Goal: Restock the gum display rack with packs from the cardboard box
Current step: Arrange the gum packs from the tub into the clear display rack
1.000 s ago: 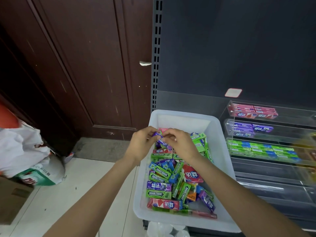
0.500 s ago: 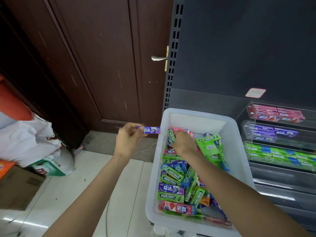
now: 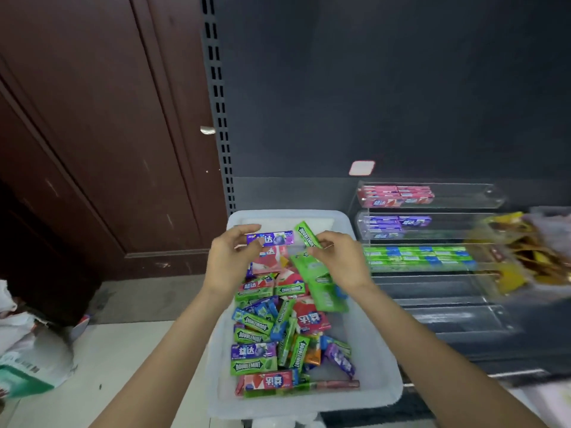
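The left hand (image 3: 230,261) has swung back in from the floor side and now pinches its purple gum pack (image 3: 271,238) over the white bin (image 3: 367,359), at its twelve o'clock end. The right hand (image 3: 341,261), flat among the packs a moment ago, has come up pinching a green Doublemint pack (image 3: 307,234). Both picked; next should be the clear display rack (image 3: 432,257) at three o'clock.

Both forearms reach forward; left hand (image 3: 232,260) and right hand (image 3: 340,261) seemingly pinching.
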The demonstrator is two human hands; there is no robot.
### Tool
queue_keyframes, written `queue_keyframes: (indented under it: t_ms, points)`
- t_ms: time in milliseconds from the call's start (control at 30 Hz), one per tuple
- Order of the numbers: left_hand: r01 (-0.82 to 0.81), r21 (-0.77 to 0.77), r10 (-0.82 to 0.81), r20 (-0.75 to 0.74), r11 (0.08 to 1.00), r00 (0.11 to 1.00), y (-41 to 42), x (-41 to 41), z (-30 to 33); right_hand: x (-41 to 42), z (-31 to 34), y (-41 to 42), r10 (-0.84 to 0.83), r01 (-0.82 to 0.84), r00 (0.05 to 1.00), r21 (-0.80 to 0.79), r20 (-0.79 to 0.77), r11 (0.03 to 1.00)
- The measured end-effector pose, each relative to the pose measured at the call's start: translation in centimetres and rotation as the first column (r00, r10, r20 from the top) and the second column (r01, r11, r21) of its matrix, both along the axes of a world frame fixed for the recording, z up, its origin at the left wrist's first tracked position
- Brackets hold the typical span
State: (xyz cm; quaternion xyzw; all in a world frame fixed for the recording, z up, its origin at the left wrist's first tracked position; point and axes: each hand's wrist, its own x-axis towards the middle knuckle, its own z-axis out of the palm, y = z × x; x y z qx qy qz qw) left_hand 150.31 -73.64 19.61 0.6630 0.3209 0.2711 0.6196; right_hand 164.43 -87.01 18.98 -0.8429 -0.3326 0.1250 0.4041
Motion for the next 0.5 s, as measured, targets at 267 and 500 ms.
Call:
queue_keyframes:
  t_ms: [267, 500]
  points:
    - [0.114, 0.167, -0.114, -0.010, 0.979, 0.993, -9.2, 10.6, 2.0, 8.8, 2.1, -10.9, -0.114, 0.113, 0.994, 0.055, 0.005, 0.992]
    - [0.098, 0.317, -0.052, -0.151, 0.943, 0.987, -16.1, 20.3, 1.3, 17.8, 3.1, -18.7, -0.071, 0.069, 0.996, 0.030, 0.053, 0.997]
